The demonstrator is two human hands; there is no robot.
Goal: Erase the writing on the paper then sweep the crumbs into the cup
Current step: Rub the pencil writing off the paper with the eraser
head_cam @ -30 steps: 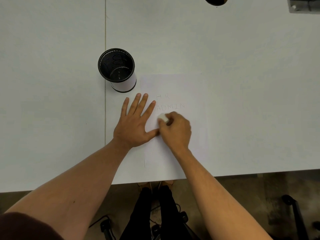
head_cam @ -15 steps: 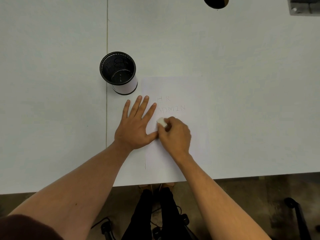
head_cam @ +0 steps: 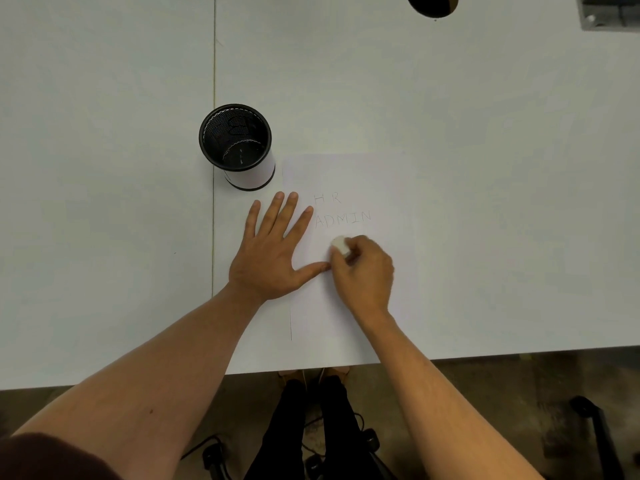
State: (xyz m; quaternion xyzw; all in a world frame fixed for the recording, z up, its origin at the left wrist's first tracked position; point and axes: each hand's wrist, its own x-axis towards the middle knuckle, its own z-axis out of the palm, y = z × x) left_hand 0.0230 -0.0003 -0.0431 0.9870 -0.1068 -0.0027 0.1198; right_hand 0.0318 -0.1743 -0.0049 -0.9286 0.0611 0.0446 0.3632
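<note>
A white sheet of paper [head_cam: 381,181] lies on the white table, with faint pencil writing "HR ADMIN" [head_cam: 341,214] near its top. My left hand [head_cam: 273,258] lies flat with fingers spread on the paper's left edge. My right hand [head_cam: 363,271] pinches a small white eraser [head_cam: 340,244] just below the writing's left end. A black mesh cup [head_cam: 239,147] with a white lower band stands upright, up and left of the paper, beyond my left fingertips. I cannot make out any crumbs.
The table [head_cam: 502,168] has a seam [head_cam: 213,98] running front to back just left of the cup. A dark round hole [head_cam: 433,5] and a grey fixture [head_cam: 609,12] sit at the far edge. The front edge runs under my forearms; legs and a chair base show below.
My right hand with the eraser has slid slightly down and to the right, off the word's left end. The left hand stays flat in place.
</note>
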